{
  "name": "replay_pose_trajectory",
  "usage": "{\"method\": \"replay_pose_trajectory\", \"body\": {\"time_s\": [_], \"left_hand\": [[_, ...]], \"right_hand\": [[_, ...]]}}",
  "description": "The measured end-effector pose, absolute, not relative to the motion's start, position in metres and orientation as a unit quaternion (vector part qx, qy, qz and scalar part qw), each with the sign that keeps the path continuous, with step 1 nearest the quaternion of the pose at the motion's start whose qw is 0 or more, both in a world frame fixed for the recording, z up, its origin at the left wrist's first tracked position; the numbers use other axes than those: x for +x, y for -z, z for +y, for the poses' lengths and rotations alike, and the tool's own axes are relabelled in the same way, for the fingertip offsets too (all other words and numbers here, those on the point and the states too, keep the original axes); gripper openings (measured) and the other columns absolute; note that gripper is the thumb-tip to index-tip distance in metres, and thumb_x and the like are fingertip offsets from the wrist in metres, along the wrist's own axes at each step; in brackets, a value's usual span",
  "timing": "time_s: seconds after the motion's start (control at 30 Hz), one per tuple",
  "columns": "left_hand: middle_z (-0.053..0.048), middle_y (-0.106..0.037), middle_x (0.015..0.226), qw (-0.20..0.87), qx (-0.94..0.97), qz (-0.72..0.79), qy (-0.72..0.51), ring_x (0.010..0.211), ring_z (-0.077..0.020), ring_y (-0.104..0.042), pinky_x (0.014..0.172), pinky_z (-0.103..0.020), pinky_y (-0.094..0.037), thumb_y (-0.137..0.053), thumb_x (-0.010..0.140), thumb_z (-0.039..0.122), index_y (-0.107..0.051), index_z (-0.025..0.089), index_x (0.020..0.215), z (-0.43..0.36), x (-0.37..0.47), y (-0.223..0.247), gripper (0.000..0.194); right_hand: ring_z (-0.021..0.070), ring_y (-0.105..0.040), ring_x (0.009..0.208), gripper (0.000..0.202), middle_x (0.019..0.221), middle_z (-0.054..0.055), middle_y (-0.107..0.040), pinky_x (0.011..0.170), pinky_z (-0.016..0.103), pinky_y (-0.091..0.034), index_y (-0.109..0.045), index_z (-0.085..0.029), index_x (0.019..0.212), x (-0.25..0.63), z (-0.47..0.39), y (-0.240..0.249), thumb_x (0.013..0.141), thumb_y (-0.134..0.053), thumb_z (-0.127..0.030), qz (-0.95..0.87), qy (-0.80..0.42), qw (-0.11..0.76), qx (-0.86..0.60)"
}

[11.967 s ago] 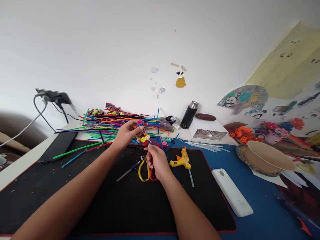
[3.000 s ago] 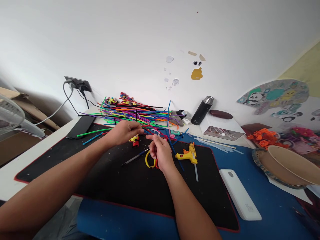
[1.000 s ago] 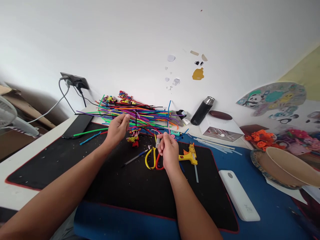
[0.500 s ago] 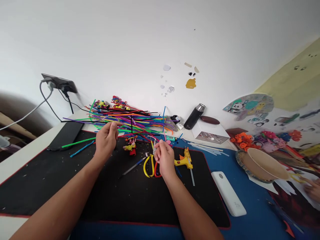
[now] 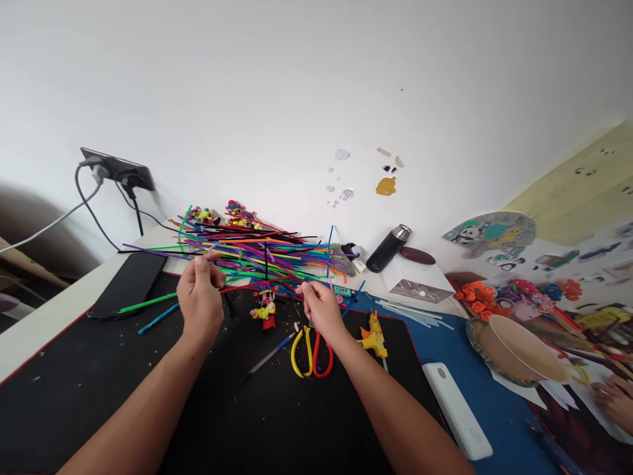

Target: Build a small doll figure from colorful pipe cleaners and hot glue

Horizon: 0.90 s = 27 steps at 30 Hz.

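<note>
My left hand (image 5: 200, 297) is raised over the mat with thumb and fingers pinched together; what lies between them is too small to make out. A red pipe cleaner (image 5: 242, 286) shows beside its fingertips, but I cannot tell whether it is held. My right hand (image 5: 324, 307) is also closed in a pinch, above the scissors (image 5: 301, 356) with yellow and red handles. Whatever it grips is unclear. Between the hands is a small pipe-cleaner figure (image 5: 266, 307) in red, yellow and blue, with a black stem rising from its head. A pen (image 5: 267, 357) lies below it.
A heap of coloured pipe cleaners (image 5: 257, 254) lies along the wall. A yellow glue gun (image 5: 374, 338), a white power bank (image 5: 457, 409) and a black flask (image 5: 388, 249) are to the right. Another person's hand (image 5: 616, 399) shows near a bowl (image 5: 527, 346) at the far right.
My left hand has come slightly lower and left, and my right hand has turned more inward, uncovering more of the scissors' handles. The view has tilted up a little.
</note>
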<state>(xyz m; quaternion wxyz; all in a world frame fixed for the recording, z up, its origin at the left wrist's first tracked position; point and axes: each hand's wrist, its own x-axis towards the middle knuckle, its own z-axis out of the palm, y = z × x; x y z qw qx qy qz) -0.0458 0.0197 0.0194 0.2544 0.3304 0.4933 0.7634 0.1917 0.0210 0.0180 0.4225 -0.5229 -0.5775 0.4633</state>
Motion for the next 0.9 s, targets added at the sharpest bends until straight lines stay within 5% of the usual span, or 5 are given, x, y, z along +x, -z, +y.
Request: {"method": "replay_pose_trajectory", "body": {"time_s": [0.2, 0.37, 0.73, 0.9], "left_hand": [[0.005, -0.043, 0.058, 0.267, 0.309, 0.495, -0.767, 0.055, -0.0145, -0.041, 0.058, -0.030, -0.036, -0.056, 0.107, 0.056, -0.073, 0.019, 0.100, 0.019, -0.040, -0.019, 0.042], [0.005, -0.043, 0.059, 0.291, 0.303, 0.486, -0.767, 0.056, -0.0146, -0.042, 0.058, -0.030, -0.037, -0.059, 0.106, 0.058, -0.074, 0.019, 0.102, 0.014, -0.036, -0.023, 0.042], [0.004, -0.044, 0.060, 0.325, 0.363, 0.529, -0.694, 0.058, -0.0162, -0.043, 0.059, -0.031, -0.040, -0.053, 0.109, 0.056, -0.070, 0.021, 0.096, 0.003, -0.028, -0.022, 0.041], [0.004, -0.042, 0.060, 0.347, 0.356, 0.514, -0.699, 0.058, -0.0160, -0.041, 0.059, -0.032, -0.036, -0.053, 0.111, 0.054, -0.071, 0.020, 0.099, 0.000, -0.026, -0.022, 0.040]], "right_hand": [[0.0190, -0.057, 0.064, 0.029, 0.066, -0.002, -0.063, 0.063, 0.029, -0.038, -0.073, -0.023, 0.086, 0.186, 0.068, -0.020, 0.101, -0.060, -0.044, -0.693, -0.274, 0.352, -0.566], [0.0194, -0.063, 0.067, 0.018, 0.074, -0.001, -0.072, 0.064, 0.029, -0.036, -0.078, -0.024, 0.107, 0.178, 0.096, -0.030, 0.104, -0.061, -0.028, -0.745, -0.177, 0.234, -0.599], [0.0245, -0.077, 0.098, 0.027, 0.106, 0.006, -0.085, 0.074, 0.030, -0.045, -0.076, -0.027, 0.129, 0.153, 0.137, -0.031, 0.111, -0.056, -0.031, -0.787, -0.084, 0.092, -0.604], [0.0257, -0.077, 0.096, 0.027, 0.107, 0.008, -0.085, 0.075, 0.031, -0.045, -0.075, -0.026, 0.129, 0.148, 0.146, -0.027, 0.109, -0.058, -0.031, -0.797, -0.064, 0.056, -0.599]]}}
